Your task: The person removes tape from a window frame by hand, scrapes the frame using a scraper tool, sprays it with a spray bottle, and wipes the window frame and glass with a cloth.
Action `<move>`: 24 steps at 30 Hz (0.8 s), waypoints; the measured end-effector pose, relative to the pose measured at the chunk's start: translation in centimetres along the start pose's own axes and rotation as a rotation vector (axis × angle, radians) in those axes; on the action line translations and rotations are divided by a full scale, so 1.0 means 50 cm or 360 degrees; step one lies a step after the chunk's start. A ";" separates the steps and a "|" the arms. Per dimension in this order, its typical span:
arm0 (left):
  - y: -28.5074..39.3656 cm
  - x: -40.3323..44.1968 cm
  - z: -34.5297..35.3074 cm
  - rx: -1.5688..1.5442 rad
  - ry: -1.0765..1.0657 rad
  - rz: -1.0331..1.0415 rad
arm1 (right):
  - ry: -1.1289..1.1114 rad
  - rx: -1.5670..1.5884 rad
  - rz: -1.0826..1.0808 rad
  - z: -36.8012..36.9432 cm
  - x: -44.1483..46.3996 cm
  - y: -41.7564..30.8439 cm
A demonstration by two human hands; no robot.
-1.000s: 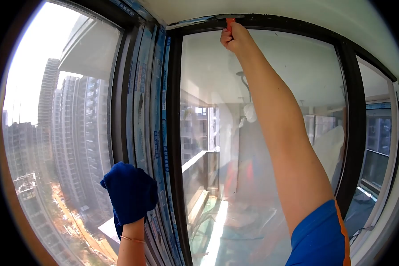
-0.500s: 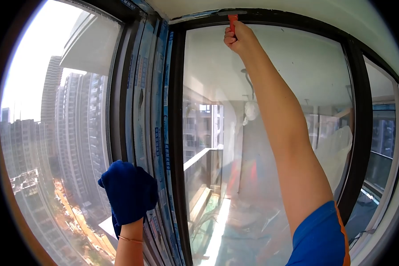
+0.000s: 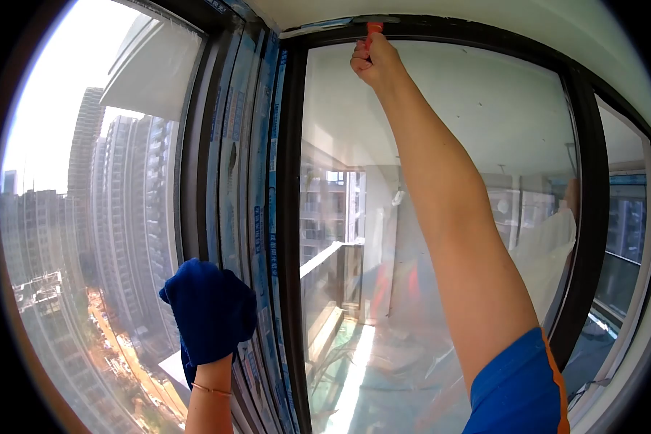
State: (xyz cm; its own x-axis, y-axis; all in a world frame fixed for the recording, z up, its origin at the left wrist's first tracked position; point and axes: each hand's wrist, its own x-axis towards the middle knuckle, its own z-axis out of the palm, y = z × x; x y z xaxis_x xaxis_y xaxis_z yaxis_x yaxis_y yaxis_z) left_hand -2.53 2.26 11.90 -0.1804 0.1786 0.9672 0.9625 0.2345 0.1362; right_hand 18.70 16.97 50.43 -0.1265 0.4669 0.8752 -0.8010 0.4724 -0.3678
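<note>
Up at the top window frame (image 3: 477, 45), my right hand (image 3: 372, 61) is closed around the red handle of a scraper (image 3: 375, 28). The scraper's flat blade lies along the dark frame just below the ceiling. A dark blue cloth (image 3: 208, 311) is wrapped over my left hand (image 3: 213, 370), hiding its fingers. This cloth-covered hand is at the lower left, in front of the window post. Blue printed protective film (image 3: 231, 145) covers strips of that post, and some film remnants show along the top frame's left end.
A large glass pane (image 3: 427, 289) with reflections fills the middle. On the left, another pane (image 3: 43, 239) looks out on tall buildings far below and beyond. A dark upright frame (image 3: 592, 181) stands at the right, and the pale ceiling (image 3: 441, 11) is close overhead.
My right hand has slid a little to the left along the top frame with the scraper. The left hand and cloth have hardly moved.
</note>
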 end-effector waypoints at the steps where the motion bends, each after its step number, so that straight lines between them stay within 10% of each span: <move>1: -0.009 -0.003 0.015 -0.0014 0.0012 -0.0002 | -0.0037 0.0038 -0.0004 -0.006 0.001 0.003; 19: 0.012 0.013 0.002 0.0106 0.0259 0.0070 | -0.0482 0.0359 0.0411 -0.002 -0.005 0.068; 24: 0.014 0.009 0.004 0.0109 0.0267 0.0067 | -0.1132 0.0183 0.0329 0.126 -0.109 0.127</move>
State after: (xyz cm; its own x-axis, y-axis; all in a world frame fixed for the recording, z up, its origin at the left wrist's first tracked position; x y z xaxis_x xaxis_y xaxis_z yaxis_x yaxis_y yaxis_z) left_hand -1.99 2.67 12.38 -0.0986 0.0291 0.9947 0.9514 0.2957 0.0856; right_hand 10.63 12.68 45.30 -0.5976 -0.0764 0.7981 -0.7709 0.3283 -0.5458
